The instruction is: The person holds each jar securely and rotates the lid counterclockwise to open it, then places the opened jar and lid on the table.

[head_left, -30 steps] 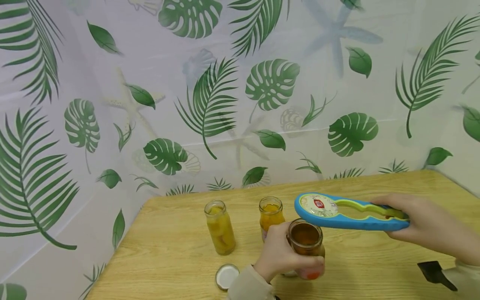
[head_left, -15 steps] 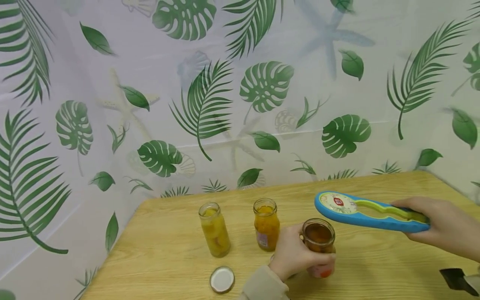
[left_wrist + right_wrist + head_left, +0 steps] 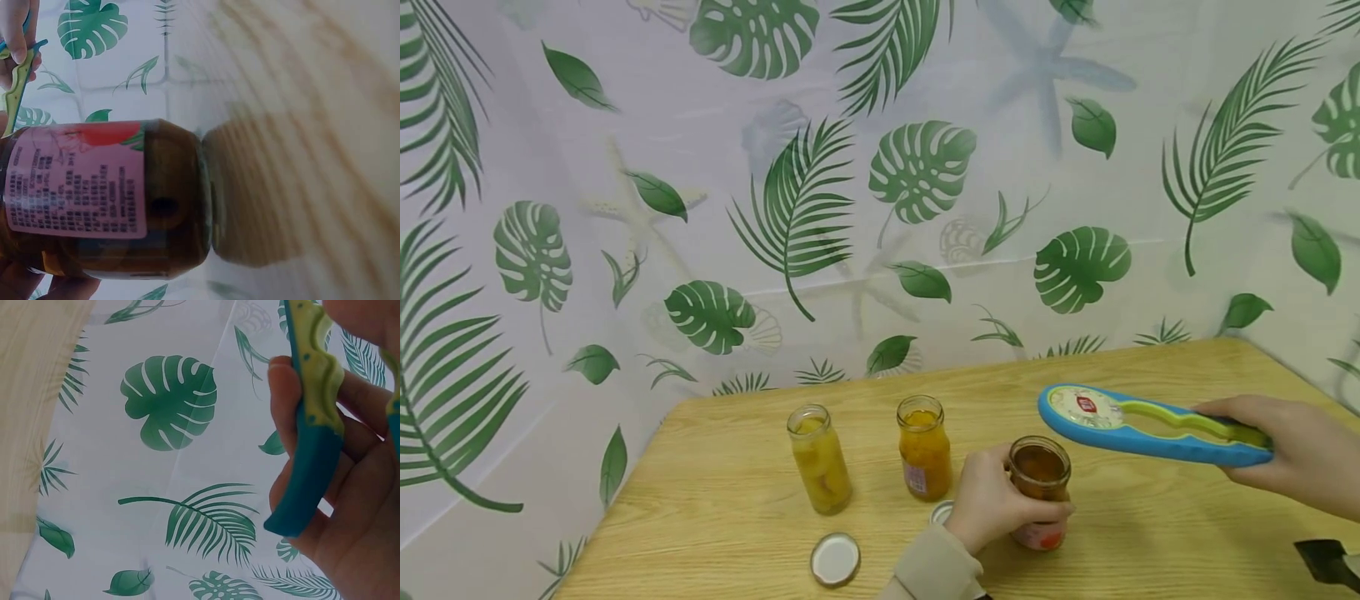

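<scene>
My left hand (image 3: 992,504) grips an open glass jar (image 3: 1037,533) of dark contents. A pink label (image 3: 78,181) with a red fruit picture wraps the jar. The jar stands upright, its base at or just above the tabletop; which of these, I cannot tell. To the right, my right hand (image 3: 1292,454) holds a blue and yellow-green jar opener (image 3: 1150,454) by its handles, its round head towards the jar but apart from it. In the right wrist view, the fingers curl around the opener's handle (image 3: 312,462).
Left of the held jar stand two lidless jars, one with orange contents (image 3: 925,458) and one with yellow fruit pieces (image 3: 823,471). A lid (image 3: 835,559) lies on the wooden table (image 3: 715,500); another lid (image 3: 941,512) is partly behind my left hand. A leaf-patterned sheet (image 3: 850,208) hangs behind.
My left hand has moved the dark jar to the right, away from the orange one, and a lid beside the hand has come into sight. My right hand has shifted right with the opener.
</scene>
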A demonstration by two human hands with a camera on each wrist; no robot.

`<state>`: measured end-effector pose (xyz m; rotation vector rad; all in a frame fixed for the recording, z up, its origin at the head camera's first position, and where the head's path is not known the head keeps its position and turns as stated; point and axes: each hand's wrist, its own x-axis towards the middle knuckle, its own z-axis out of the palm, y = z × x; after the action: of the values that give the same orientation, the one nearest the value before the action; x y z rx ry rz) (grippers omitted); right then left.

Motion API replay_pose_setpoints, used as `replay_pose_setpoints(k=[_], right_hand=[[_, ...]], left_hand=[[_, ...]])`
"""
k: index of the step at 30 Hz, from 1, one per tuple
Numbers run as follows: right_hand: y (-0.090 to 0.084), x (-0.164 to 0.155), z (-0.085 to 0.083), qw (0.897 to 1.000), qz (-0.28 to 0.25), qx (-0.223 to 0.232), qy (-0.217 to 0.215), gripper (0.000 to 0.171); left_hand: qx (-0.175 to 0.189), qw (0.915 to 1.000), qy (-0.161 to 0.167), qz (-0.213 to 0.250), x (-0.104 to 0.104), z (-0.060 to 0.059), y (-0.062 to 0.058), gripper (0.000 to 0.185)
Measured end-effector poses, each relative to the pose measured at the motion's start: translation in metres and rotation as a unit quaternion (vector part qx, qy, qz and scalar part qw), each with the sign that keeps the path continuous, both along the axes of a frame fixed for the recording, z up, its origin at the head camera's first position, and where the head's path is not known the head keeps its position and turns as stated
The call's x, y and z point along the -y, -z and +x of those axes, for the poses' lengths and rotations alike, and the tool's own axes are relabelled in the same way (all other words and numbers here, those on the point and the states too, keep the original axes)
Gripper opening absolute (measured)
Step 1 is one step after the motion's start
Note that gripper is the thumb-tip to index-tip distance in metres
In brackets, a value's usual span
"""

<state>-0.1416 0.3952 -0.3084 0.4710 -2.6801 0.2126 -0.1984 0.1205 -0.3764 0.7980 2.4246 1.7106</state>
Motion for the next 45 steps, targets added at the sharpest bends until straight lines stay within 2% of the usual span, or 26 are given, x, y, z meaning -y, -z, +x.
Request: replay_pose_setpoints(k=[5, 14, 18, 24, 31, 39, 45], right_hand=[[-0.001, 0.001, 0.002, 1.000, -0.002, 0.001, 0.006, 0.047], [0.001, -0.004, 0.000, 1.000, 0.002, -0.002, 0.005, 0.050], [0.002, -0.009, -0.002, 1.000, 0.010, -0.011, 0.005, 0.051], [0.006, -0.009, -0.002, 1.000, 0.001, -0.018, 0.000, 0.055], [0.011, -0.006, 0.004, 1.000, -0.002, -0.012, 0.001, 0.059], [0.020, -0.012, 0.008, 0.996, -0.007, -0.076, -0.055, 0.068], [0.024, -0.011, 0.005, 0.995, -0.011, -0.062, -0.082, 0.063]], left_hand=[[0.027, 0.9996, 0.007, 0.008, 0.000, 0.000, 0.000, 0.036], [0.048, 0.9986, 0.019, -0.011, -0.001, 0.001, -0.003, 0.038], [0.039, 0.9980, 0.037, -0.033, 0.000, -0.003, -0.007, 0.038], [0.009, 0.9958, 0.076, -0.050, -0.001, -0.016, -0.012, 0.038], [0.016, 0.9958, 0.046, -0.078, -0.009, -0.028, -0.012, 0.043], [0.005, 0.9941, 0.000, -0.109, -0.020, -0.036, -0.015, 0.053], [0.018, 0.9940, -0.016, -0.107, -0.025, -0.044, -0.017, 0.051]])
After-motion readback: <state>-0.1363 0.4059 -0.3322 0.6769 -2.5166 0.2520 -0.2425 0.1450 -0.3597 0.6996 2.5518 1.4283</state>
